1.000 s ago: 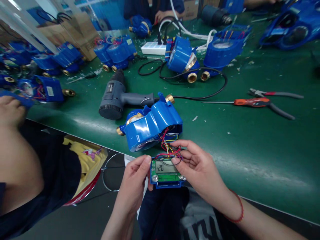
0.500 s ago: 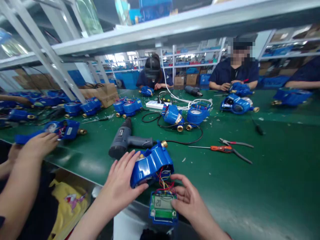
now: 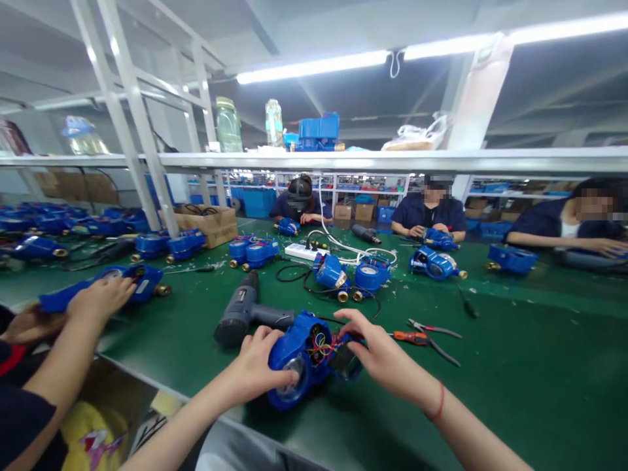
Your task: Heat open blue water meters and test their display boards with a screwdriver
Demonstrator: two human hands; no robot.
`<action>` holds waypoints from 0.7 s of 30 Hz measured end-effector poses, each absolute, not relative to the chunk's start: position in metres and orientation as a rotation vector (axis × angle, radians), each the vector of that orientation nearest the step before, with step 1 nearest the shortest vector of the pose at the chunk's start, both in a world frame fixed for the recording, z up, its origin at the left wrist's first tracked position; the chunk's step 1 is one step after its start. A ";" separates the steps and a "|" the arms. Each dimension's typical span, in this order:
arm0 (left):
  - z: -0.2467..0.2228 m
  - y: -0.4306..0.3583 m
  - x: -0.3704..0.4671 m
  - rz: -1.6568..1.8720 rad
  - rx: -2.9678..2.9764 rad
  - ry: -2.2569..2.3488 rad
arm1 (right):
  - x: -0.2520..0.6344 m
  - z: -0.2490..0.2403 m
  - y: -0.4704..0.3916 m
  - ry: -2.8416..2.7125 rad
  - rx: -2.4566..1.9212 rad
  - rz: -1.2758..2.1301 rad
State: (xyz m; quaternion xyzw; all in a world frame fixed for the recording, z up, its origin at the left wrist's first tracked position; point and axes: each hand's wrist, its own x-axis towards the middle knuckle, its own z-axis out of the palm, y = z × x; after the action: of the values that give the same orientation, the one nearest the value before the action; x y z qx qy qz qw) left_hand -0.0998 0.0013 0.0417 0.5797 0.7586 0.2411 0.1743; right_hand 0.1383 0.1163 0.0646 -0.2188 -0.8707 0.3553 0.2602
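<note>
A blue water meter [image 3: 294, 366] with a round glass dial sits at the table's front edge. My left hand [image 3: 260, 366] grips its left side, thumb across the dial. Red, yellow and white wires [image 3: 321, 347] spill from the meter's open compartment. They run to a display module [image 3: 346, 362] in a blue frame, tilted beside the meter. My right hand [image 3: 375, 343] closes its fingers on that module's upper right edge, partly hiding it. Behind the meter lies a grey heat gun [image 3: 240, 314].
To the right lie an orange-handled screwdriver [image 3: 411, 337] and pliers [image 3: 436, 333]. Farther back are more water meters [image 3: 373, 271], a white power strip [image 3: 301, 251] and cables. A co-worker's hand [image 3: 105, 294] holds a meter at left. A shelf [image 3: 343, 159] spans overhead; other people sit opposite.
The view has tilted up. The water meter has turned so its dial faces me, under my left hand. My right hand has lifted the display module and tilted it beside the meter.
</note>
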 end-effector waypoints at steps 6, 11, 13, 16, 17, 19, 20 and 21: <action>0.051 0.005 -0.089 0.753 1.320 2.000 | 0.134 0.085 0.146 -2.646 -0.399 0.591; 0.051 -0.007 -0.074 0.805 0.913 1.678 | 0.126 0.101 0.159 -2.718 -0.293 0.458; 0.047 -0.014 -0.061 0.829 0.786 1.556 | 0.123 0.112 0.161 -2.732 -0.249 0.445; 0.041 -0.019 -0.041 0.948 0.641 1.377 | 0.117 0.128 0.162 -2.783 -0.139 0.517; 0.040 -0.019 -0.037 0.982 0.607 1.342 | 0.115 0.133 0.163 -2.805 -0.100 0.565; 0.042 -0.019 -0.033 0.996 0.600 1.308 | 0.109 0.137 0.165 -2.854 -0.022 0.689; 0.044 -0.020 -0.033 0.982 0.627 1.309 | 0.105 0.137 0.166 -2.876 0.010 0.756; 0.046 -0.021 -0.033 0.965 0.667 1.319 | 0.101 0.136 0.167 -2.894 0.035 0.816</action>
State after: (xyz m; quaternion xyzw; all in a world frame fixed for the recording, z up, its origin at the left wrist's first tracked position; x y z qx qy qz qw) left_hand -0.0334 -0.0210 0.0463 0.2917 0.5773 0.4222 0.6351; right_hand 0.1011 0.1671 0.1359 0.0115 -0.9602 0.2709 0.0674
